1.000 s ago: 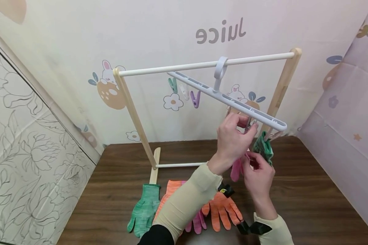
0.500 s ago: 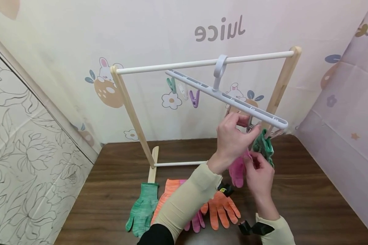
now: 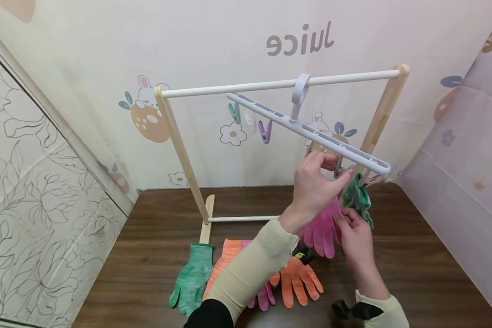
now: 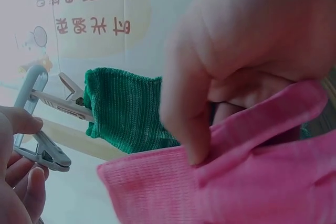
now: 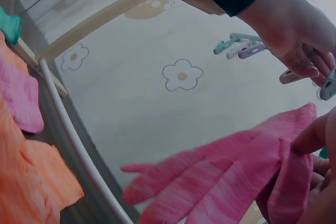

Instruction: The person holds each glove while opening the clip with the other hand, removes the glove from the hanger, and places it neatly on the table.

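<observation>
My left hand pinches a grey clothespin that hangs from a pale hanger, near its right end. Just below, my right hand holds a pink knit glove between thumb and fingers. In the left wrist view the glove's cuff lies a short way right of the clothespin, apart from it. A green glove hangs beside them, its cuff clipped by a light clothespin at the hanger's end.
The hanger hooks over a white rod on a wooden stand. Green, purple and white clothespins dangle at its far half. On the table lie a green glove, orange gloves and pink ones, partly under my left sleeve.
The pink glove has come out from behind my left hand and now hangs with its fingers spread. My right hand has shifted slightly right and down; my left stays at the clothespin.
</observation>
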A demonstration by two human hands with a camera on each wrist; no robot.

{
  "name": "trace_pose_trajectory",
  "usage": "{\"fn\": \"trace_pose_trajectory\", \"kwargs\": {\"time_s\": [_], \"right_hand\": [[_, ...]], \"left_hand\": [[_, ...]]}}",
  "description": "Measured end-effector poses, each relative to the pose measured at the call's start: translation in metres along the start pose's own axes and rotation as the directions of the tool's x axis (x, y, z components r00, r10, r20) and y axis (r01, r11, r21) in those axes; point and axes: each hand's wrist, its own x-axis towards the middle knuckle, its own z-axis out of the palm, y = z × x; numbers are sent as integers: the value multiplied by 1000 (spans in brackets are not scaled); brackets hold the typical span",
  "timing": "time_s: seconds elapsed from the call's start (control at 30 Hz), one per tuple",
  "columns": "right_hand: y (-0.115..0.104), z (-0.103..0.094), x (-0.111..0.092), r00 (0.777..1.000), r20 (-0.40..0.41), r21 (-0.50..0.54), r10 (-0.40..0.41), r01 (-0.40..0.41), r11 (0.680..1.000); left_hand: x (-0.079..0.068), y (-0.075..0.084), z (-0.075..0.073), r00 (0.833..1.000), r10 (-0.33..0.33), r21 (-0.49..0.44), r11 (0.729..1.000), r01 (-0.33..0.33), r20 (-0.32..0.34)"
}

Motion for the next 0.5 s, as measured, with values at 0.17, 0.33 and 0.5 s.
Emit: {"fn": "trace_pose_trajectory", "kwargs": {"time_s": [0.17, 0.33, 0.5], "right_hand": [[6, -10, 2, 994, 109, 35, 16, -20, 999], [12, -20, 7, 976, 211, -7, 61, -61, 998], [17, -27, 10, 941, 323, -25, 103, -100, 995]], "left_hand": [[-1, -2, 0, 1000, 2, 17, 1000, -2, 14], [0, -3, -1, 1000, 17, -1, 1000, -17, 7], [-1, -6, -3, 1000, 16, 5, 1000, -16, -1]]}}
